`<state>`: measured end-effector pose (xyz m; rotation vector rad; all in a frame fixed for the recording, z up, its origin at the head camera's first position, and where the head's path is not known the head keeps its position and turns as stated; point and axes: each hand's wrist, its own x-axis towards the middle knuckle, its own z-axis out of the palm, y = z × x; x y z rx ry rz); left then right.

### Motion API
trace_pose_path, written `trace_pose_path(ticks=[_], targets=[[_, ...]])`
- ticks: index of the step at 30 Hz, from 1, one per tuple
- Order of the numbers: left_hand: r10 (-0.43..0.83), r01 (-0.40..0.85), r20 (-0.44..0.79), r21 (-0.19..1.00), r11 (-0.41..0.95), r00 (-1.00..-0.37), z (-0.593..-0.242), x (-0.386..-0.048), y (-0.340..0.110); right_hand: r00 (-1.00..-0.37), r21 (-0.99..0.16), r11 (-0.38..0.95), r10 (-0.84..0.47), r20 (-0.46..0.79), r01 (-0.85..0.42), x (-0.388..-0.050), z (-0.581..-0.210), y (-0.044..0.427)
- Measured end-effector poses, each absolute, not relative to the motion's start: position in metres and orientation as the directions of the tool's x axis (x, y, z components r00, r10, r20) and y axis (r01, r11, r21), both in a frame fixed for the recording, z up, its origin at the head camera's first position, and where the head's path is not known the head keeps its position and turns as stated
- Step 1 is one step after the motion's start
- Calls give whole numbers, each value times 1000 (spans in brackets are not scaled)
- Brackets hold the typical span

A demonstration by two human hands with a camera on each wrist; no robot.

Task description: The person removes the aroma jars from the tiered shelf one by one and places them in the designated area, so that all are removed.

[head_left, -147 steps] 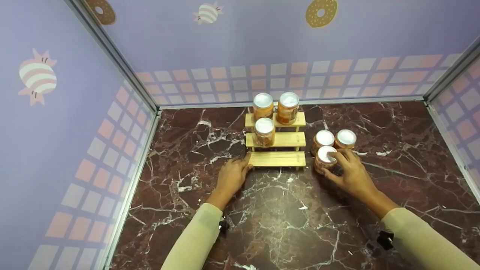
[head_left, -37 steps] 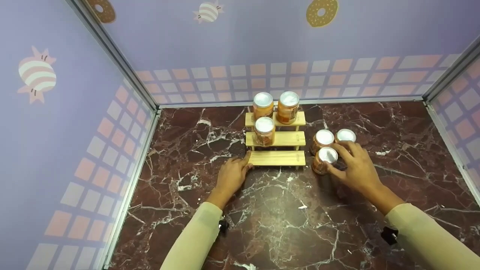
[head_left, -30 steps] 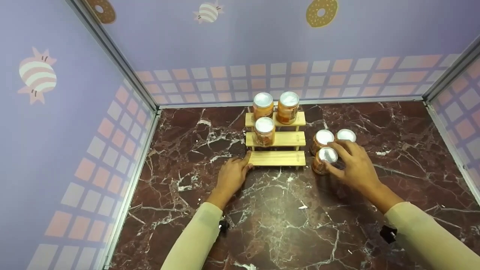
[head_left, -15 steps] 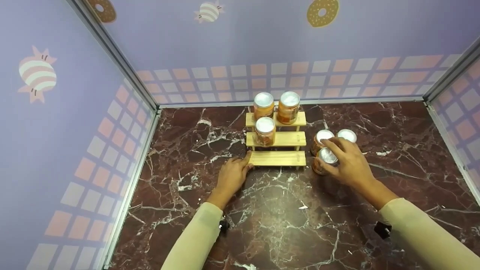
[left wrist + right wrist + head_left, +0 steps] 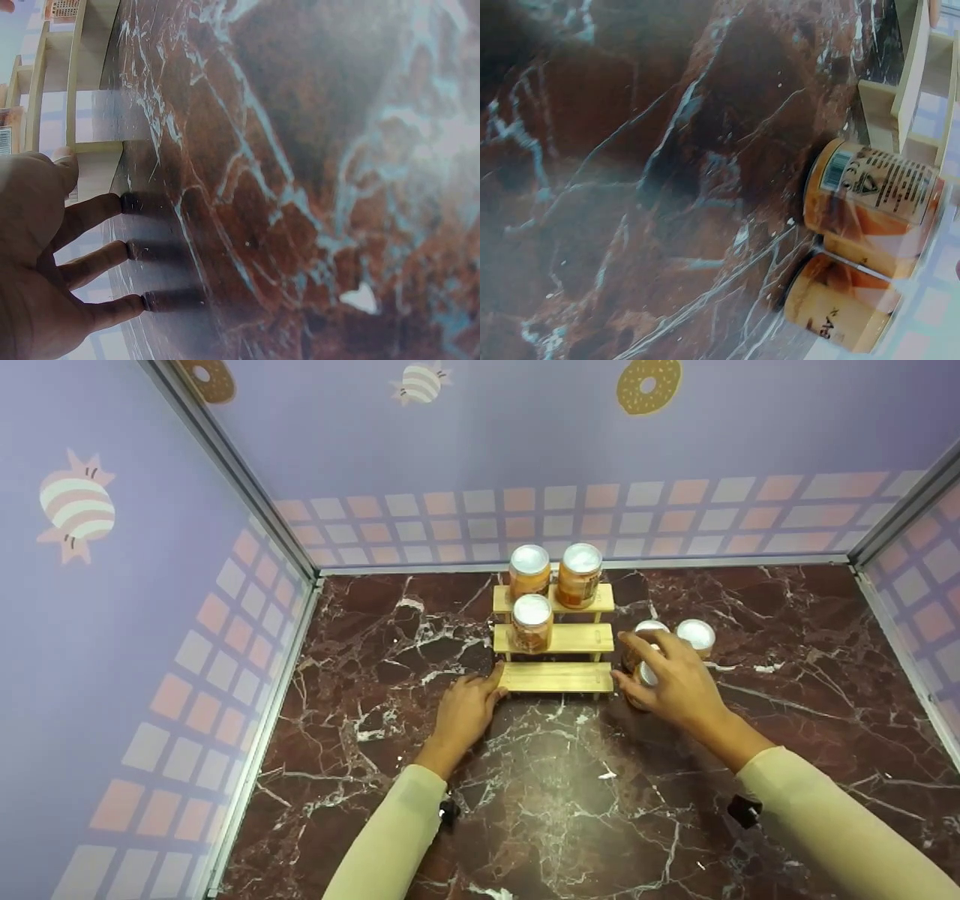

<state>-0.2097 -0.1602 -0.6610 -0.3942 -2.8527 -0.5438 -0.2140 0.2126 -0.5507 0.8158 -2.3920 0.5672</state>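
A three-step wooden rack bears two lidded orange jars on its top step and one jar at the left of its middle step. My left hand touches the left end of the lowest step; in the left wrist view that hand has its fingers spread with tips at the table. To the rack's right, my right hand hovers over a group of three jars, thumb and fingers apart, partly hiding two. In the right wrist view a jar stands near the rack.
Dark red marbled table spreads in front of the rack. A purple wall with printed tiles rises behind, with further walls at left and right. A small white fleck lies on the table.
My right hand has moved left from beside the front jar to above it and closer to the rack, now covering more of the jars. My left hand has stayed at the rack.
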Motion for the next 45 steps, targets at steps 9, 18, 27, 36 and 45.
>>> trace_pose_path(ticks=[9, 18, 27, 36, 45], targets=[[224, 299, 251, 319, 899, -942, -673, -214, -163, -648, -204, 702, -451, 614, -682, -218, -545, 194], [210, 278, 237, 306, 911, -949, -662, -207, -160, -655, -219, 696, -454, 604, -684, -222, -544, 180], [224, 285, 221, 305, 909, -949, -666, -215, -164, -677, -245, 692, -463, 572, -679, -227, -539, 169], [214, 275, 215, 319, 907, -953, -636, -202, -157, -689, -262, 694, -453, 565, -671, -230, -539, 157], [223, 288, 227, 314, 905, -948, -664, -211, -161, -732, -330, 689, -436, 524, -646, -232, -541, 147]])
